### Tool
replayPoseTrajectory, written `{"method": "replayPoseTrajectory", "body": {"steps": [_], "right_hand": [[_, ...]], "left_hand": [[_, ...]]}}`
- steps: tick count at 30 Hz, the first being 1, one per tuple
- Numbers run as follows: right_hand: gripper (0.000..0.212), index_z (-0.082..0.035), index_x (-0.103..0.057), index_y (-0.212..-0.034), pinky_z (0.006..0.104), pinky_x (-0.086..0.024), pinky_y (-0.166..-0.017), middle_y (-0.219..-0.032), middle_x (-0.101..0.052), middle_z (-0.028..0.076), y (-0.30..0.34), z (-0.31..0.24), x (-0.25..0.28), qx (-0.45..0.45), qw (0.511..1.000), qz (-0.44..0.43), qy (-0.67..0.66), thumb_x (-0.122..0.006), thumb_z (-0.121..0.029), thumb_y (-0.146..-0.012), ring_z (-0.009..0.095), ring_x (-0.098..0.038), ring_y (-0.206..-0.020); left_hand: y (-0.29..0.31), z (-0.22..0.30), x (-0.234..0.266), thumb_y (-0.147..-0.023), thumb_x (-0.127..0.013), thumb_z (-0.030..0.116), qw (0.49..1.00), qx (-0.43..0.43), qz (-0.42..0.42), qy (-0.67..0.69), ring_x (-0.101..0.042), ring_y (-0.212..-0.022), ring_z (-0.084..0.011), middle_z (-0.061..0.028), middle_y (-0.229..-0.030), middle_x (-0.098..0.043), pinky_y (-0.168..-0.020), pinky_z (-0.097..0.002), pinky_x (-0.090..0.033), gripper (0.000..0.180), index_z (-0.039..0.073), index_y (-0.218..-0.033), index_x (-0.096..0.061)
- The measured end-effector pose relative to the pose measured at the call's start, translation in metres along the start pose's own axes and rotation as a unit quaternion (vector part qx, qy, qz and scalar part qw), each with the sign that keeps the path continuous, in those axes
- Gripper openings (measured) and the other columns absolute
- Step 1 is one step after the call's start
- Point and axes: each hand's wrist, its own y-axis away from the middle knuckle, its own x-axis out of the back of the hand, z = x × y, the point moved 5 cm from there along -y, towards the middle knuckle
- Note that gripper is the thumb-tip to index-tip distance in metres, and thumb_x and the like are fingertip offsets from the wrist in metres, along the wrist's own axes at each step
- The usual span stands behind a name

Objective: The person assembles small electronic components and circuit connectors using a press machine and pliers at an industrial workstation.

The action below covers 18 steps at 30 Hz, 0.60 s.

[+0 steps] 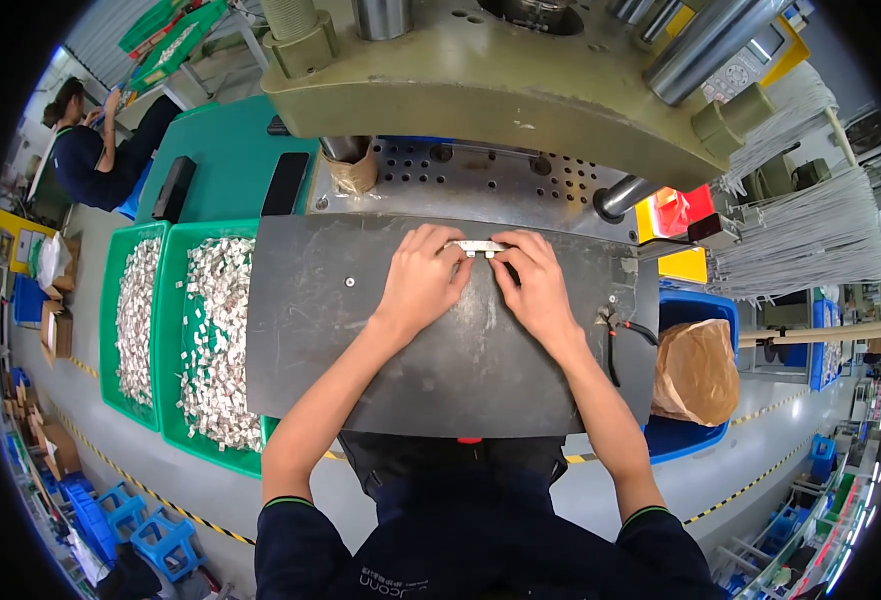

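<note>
Head view: a dark metal counter (360,340) is seen from above, set in front of a large olive-green press (480,80). A small pale metal strip (479,247) is held at the far edge of the counter, between both hands. It is pinched at its left end by the fingers of the left hand (422,278) and at its right end by the fingers of the right hand (534,285), so each grip is closed on the strip. To the left of the counter, two green bins (172,300) are filled with small silvery parts (217,340). To the right, a blue bin (695,380) is seen with a crumpled brown paper bag (697,370) in it. Bundles of white rods (805,240) are stacked at far right. Another person (95,150) is seated at a green table at upper left.
</note>
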Motion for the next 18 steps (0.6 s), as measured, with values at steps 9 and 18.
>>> {"method": "replayPoseTrajectory", "body": {"steps": [9,18], "right_hand": [[0.012,-0.001,-0.076,-0.089,0.0400,-0.050,-0.094,-0.109,-0.061,0.007,-0.007,0.010,0.037,-0.018,0.995,-0.097,0.010,-0.082,-0.005,-0.079,0.029,-0.060,-0.105],[0.011,-0.004,-0.078,-0.086,0.0413,-0.049,-0.092,-0.098,-0.062,0.005,-0.008,0.019,0.042,-0.056,0.991,-0.112,0.055,-0.084,-0.011,-0.080,0.027,-0.062,-0.098]], "left_hand": [[-0.003,-0.010,0.006,-0.082,-0.082,0.011,0.998,0.028,-0.035,0.040,-0.065,-0.097,-0.0265,-0.0021,-0.104,-0.072,-0.088,-0.0402,-0.050,0.012,0.005,-0.078,-0.073],[-0.005,-0.012,0.009,-0.082,-0.083,0.011,0.997,0.031,-0.046,0.044,-0.066,-0.100,-0.0284,-0.0042,-0.106,-0.073,-0.091,-0.0418,-0.050,0.012,0.004,-0.080,-0.073]]}}
